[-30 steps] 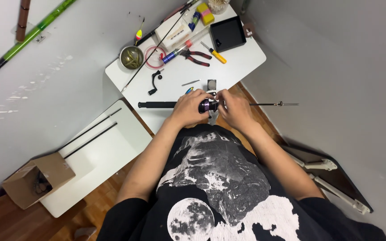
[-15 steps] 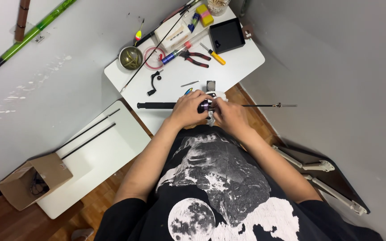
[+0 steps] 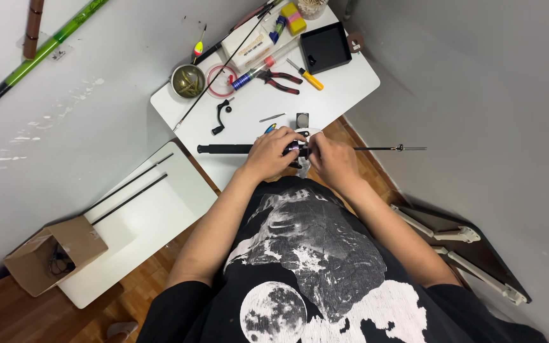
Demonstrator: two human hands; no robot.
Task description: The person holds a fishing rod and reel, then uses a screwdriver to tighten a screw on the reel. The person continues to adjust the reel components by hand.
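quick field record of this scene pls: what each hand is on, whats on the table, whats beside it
left hand: left hand grips the fishing rod at the reel
right hand: right hand on the reel's other side, fingers at it
rod: lies across the white table, thin tip past the edge
on table: red pliers, yellow screwdriver, black tray, black crank handle, round tin
beside: cardboard box on a low white board

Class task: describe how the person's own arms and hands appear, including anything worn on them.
Both forearms are bare. The left hand and right hand wear no gloves. No rings or watch show. Short black sleeves belong to a black T-shirt printed with a grey-white moon.
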